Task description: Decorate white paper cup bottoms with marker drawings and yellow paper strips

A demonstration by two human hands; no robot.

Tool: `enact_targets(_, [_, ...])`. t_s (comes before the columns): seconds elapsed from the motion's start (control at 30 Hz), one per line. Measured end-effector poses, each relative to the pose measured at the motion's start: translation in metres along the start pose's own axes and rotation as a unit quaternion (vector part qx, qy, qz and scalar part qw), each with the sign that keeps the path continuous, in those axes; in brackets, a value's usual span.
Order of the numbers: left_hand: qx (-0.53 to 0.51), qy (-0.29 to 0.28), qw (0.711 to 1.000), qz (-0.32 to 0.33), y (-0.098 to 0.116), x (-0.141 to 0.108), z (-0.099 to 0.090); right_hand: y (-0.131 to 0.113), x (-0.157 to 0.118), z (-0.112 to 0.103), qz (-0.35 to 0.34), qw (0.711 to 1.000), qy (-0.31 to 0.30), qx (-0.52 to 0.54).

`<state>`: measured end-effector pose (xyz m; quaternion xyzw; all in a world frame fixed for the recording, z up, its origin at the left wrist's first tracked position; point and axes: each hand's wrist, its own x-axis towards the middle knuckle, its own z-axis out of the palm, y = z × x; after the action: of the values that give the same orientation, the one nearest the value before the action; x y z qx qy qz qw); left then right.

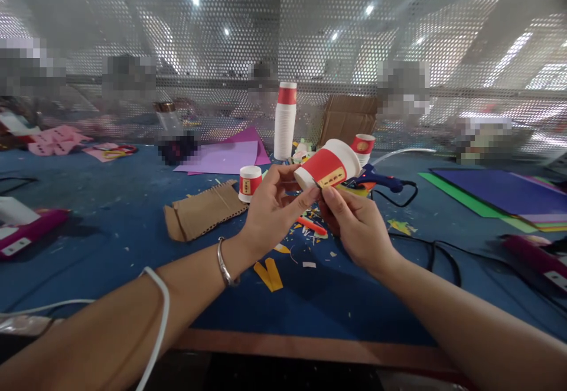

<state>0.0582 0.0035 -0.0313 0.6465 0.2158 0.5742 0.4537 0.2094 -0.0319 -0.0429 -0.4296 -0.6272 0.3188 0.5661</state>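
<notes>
A white paper cup with a red band [319, 165] is tilted on its side above the table, its wider rim toward the upper right. Around its narrower end, my left hand [277, 205] is closed, the thumb pressed near the lower edge. My right hand [354, 220] pinches at the cup's lower side, thumb beside a small yellow label with dark marks [333, 177]. Whether a separate small piece sits between the right fingertips is hidden. Just left of my left hand, a similar cup with a red band and label [250, 183] stands upside down.
A tall stack of paper cups [284, 131] stands behind. Brown cardboard [206, 211] lies left; a blue glue gun [385, 179] with a black cord lies right. Paper scraps [269, 274] and an orange tool [313, 225] lie below my hands. Coloured sheets [496, 190] lie at right.
</notes>
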Motion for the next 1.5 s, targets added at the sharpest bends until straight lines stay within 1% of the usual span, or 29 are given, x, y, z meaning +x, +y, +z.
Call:
enact_targets(0.17, [0.055,-0.016,0.997,0.059,0.003,-0.003,-0.004,0.002,-0.002,0.001,-0.007,1.0,-0.001,-0.005])
enact_targets(0.3, [0.132,-0.01,0.985,0.107,0.0,-0.006,-0.009,0.004,-0.003,0.001,-0.002,1.0,-0.003,0.003])
enact_targets(0.37, [0.158,-0.01,0.98,0.117,-0.003,-0.007,-0.01,0.005,-0.004,0.001,0.001,1.0,-0.006,0.005])
enact_targets(0.53, [0.197,-0.031,0.973,0.115,-0.008,-0.008,-0.01,0.003,-0.004,0.001,-0.007,1.0,-0.003,-0.002])
enact_targets(0.6, [0.234,-0.023,0.961,0.144,-0.008,-0.007,-0.011,0.002,-0.004,0.001,-0.012,1.0,-0.002,-0.004])
enact_targets(0.7, [0.294,-0.019,0.934,0.2,-0.007,-0.006,-0.014,0.002,-0.004,0.0,-0.016,1.0,-0.006,-0.01])
enact_targets(0.77, [0.312,-0.026,0.925,0.217,-0.007,-0.006,-0.015,0.002,-0.004,0.0,-0.016,1.0,-0.008,-0.012])
enact_targets(0.8, [0.307,-0.026,0.927,0.213,-0.007,-0.007,-0.014,0.002,-0.004,0.001,-0.016,1.0,-0.009,-0.011])
enact_targets(0.87, [0.259,-0.019,0.948,0.181,-0.007,-0.007,-0.011,0.001,-0.003,0.001,-0.014,1.0,-0.006,-0.005])
enact_targets(0.93, [0.176,-0.011,0.975,0.132,-0.007,-0.007,-0.007,0.001,-0.002,0.001,-0.013,1.0,0.0,0.005])
enact_targets(1.0, [0.088,-0.004,0.993,0.08,-0.006,-0.005,-0.003,0.0,-0.001,0.001,-0.012,1.0,0.003,0.014])
enact_targets(1.1, [-0.002,-0.007,1.0,0.003,-0.004,-0.001,0.0,-0.001,0.0,-0.001,-0.012,1.0,-0.001,0.017])
enact_targets(1.17, [-0.024,-0.013,0.999,-0.022,-0.002,0.001,0.0,-0.001,0.001,-0.002,-0.014,1.0,-0.003,0.007])
enact_targets(1.23, [-0.02,-0.014,1.0,-0.012,-0.001,0.002,-0.001,-0.001,0.001,-0.002,-0.016,1.0,-0.003,-0.005])
enact_targets(1.37, [0.015,-0.012,0.999,0.034,0.002,0.0,-0.002,0.001,-0.001,-0.001,-0.017,1.0,-0.001,-0.012])
enact_targets(1.5, [0.071,-0.034,0.995,0.068,0.002,-0.005,-0.005,0.003,-0.003,0.0,-0.014,1.0,-0.001,-0.004])
